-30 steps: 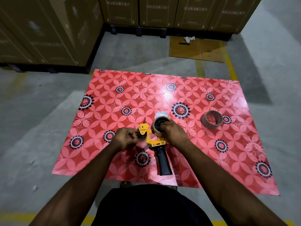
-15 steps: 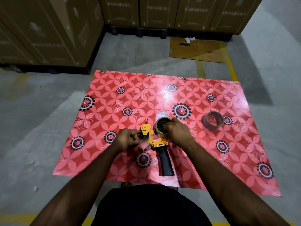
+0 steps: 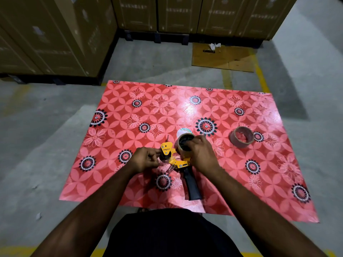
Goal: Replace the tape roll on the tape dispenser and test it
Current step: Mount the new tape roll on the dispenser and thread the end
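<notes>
Yellow tape dispenser (image 3: 174, 157) on the red mat (image 3: 130, 108) — tape being threaded at its front.
Left hand (image 3: 143, 159) stays pinched at the front roller, apparently on the tape end; right hand (image 3: 201, 154) stays clamped on the mounted tape roll (image 3: 182, 143). Hands barely differ from a second ago; the spent roll (image 3: 241, 137) lies well apart.

Head view looks steeply down, fairly near, at the mat (image 3: 241, 173).
</notes>
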`<state>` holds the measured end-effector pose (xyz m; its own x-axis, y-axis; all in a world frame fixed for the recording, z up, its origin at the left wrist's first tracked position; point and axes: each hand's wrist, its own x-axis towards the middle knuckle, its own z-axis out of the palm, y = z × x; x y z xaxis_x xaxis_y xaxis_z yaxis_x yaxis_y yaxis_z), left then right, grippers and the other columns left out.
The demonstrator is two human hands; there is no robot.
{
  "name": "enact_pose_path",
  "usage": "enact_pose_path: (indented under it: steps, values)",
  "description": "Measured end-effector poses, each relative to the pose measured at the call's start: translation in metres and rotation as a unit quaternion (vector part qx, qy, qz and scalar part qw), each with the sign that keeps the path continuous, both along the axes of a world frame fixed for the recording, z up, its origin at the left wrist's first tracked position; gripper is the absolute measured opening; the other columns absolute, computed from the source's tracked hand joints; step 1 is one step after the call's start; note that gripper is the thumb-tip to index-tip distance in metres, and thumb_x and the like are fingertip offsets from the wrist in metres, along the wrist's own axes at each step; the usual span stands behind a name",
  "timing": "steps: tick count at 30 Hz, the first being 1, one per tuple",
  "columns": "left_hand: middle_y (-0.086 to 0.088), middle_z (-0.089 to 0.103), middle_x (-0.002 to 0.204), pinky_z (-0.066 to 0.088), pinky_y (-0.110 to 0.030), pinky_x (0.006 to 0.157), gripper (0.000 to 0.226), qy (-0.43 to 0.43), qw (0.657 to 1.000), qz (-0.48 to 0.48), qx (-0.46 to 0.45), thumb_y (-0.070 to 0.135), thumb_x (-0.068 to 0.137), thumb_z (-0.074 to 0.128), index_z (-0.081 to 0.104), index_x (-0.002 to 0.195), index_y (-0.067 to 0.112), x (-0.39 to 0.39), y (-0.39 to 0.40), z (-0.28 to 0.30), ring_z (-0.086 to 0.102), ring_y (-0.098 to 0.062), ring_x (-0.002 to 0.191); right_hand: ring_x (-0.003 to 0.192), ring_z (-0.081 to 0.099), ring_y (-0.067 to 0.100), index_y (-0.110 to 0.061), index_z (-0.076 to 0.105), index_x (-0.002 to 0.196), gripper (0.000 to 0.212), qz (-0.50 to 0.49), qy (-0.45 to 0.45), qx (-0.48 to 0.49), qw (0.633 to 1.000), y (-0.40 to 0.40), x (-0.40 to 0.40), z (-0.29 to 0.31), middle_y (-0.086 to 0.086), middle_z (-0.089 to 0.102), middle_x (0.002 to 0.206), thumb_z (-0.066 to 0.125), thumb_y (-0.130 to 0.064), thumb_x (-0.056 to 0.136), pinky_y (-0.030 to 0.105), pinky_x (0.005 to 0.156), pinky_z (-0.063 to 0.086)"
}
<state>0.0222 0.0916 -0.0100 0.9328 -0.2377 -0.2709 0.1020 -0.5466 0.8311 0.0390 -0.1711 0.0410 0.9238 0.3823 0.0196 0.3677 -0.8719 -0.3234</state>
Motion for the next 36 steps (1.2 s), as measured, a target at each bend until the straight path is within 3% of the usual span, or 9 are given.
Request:
enact_pose_path:
  steps: [2, 6, 10, 14, 16, 19, 24, 32, 36]
  values:
    - [0.005, 0.063, 0.123, 0.052, -0.017, 0.091, 0.010, 0.002, 1.000, -0.001, -0.010, -0.005, 0.070, 0.079, 0.071, 0.065, -0.001, 0.000, 0.000, -0.002, 0.064, -0.006, 0.109, 0.113, 0.052, 0.030, -0.011, 0.072, 0.112, 0.033, -0.004, 0.000, 0.056, 0.998, 0.014, -0.023, -0.003, 0.008, 0.068, 0.106, 0.069, -0.012, 0.079, 0.043, 0.092, 0.048]
    - [-0.005, 0.065, 0.129, 0.055, -0.035, 0.095, 0.015, 0.007, 1.000, 0.004, -0.020, -0.003, 0.069, 0.079, 0.072, 0.062, 0.009, 0.000, 0.001, -0.005, 0.066, -0.012, 0.113, 0.121, 0.044, 0.025, -0.011, 0.059, 0.128, 0.041, 0.024, 0.074, 0.075, 0.994, 0.028, -0.048, -0.018, 0.010, 0.058, 0.123, 0.062, -0.029, 0.091, 0.040, 0.103, 0.042]
    - [-0.001, 0.066, 0.118, 0.051, -0.011, 0.079, 0.018, -0.035, 0.999, 0.020, 0.018, -0.006, 0.068, 0.077, 0.070, 0.061, 0.009, -0.001, 0.000, 0.002, 0.067, -0.015, 0.105, 0.120, 0.046, 0.028, -0.011, 0.054, 0.126, 0.042, -0.008, 0.081, 0.070, 0.994, 0.023, -0.053, -0.035, 0.011, 0.051, 0.130, 0.064, -0.036, 0.093, 0.044, 0.099, 0.046]
    - [0.008, 0.062, 0.119, 0.052, -0.020, 0.082, 0.017, -0.084, 0.996, -0.004, 0.033, 0.010, 0.065, 0.076, 0.070, 0.058, 0.023, 0.002, 0.003, 0.009, 0.064, -0.006, 0.105, 0.113, 0.047, 0.030, -0.007, 0.049, 0.130, 0.044, 0.017, 0.049, 0.012, 0.999, 0.018, -0.054, -0.040, 0.014, 0.048, 0.126, 0.063, -0.027, 0.093, 0.047, 0.092, 0.047]
    - [0.009, 0.060, 0.130, 0.046, -0.012, 0.087, 0.014, -0.071, 0.995, -0.036, 0.053, 0.006, 0.066, 0.075, 0.072, 0.060, 0.017, 0.003, 0.000, 0.010, 0.060, -0.001, 0.113, 0.110, 0.043, 0.029, -0.010, 0.049, 0.131, 0.042, -0.004, 0.039, -0.010, 0.999, 0.022, -0.057, -0.038, 0.011, 0.045, 0.120, 0.050, -0.022, 0.090, 0.046, 0.092, 0.043]
    - [0.002, 0.063, 0.125, 0.042, -0.005, 0.084, 0.022, -0.063, 0.996, -0.043, 0.056, -0.001, 0.067, 0.075, 0.071, 0.059, 0.020, 0.002, -0.008, 0.009, 0.062, -0.007, 0.112, 0.106, 0.038, 0.025, -0.014, 0.051, 0.127, 0.053, -0.015, 0.038, -0.011, 0.999, 0.025, -0.057, -0.036, 0.008, 0.044, 0.114, 0.026, -0.030, 0.083, 0.042, 0.088, 0.038]
    - [-0.001, 0.066, 0.118, 0.041, -0.004, 0.082, 0.032, -0.062, 0.997, -0.021, 0.049, 0.001, 0.069, 0.077, 0.066, 0.057, 0.028, -0.003, -0.010, 0.010, 0.063, -0.009, 0.109, 0.098, 0.037, 0.022, -0.021, 0.039, 0.113, 0.029, 0.005, 0.030, -0.006, 1.000, 0.013, -0.050, -0.039, 0.007, 0.044, 0.107, 0.041, -0.032, 0.087, 0.040, 0.080, 0.036]
    - [-0.006, 0.069, 0.118, 0.041, -0.007, 0.080, 0.038, -0.070, 0.996, -0.016, 0.051, 0.000, 0.069, 0.074, 0.063, 0.054, 0.034, -0.005, -0.009, 0.016, 0.064, -0.012, 0.110, 0.103, 0.036, 0.020, -0.015, 0.046, 0.120, 0.038, 0.077, 0.039, -0.058, 0.995, 0.005, -0.043, -0.037, 0.006, 0.041, 0.113, 0.044, -0.040, 0.093, 0.040, 0.084, 0.034]
    - [-0.006, 0.069, 0.119, 0.037, -0.002, 0.079, 0.022, -0.060, 0.996, -0.016, 0.071, -0.001, 0.070, 0.074, 0.070, 0.060, 0.018, -0.007, -0.007, 0.015, 0.059, -0.007, 0.111, 0.105, 0.040, 0.022, -0.016, 0.048, 0.122, 0.039, 0.057, 0.040, -0.075, 0.995, 0.011, -0.043, -0.038, 0.005, 0.044, 0.113, 0.035, -0.040, 0.094, 0.041, 0.086, 0.037]
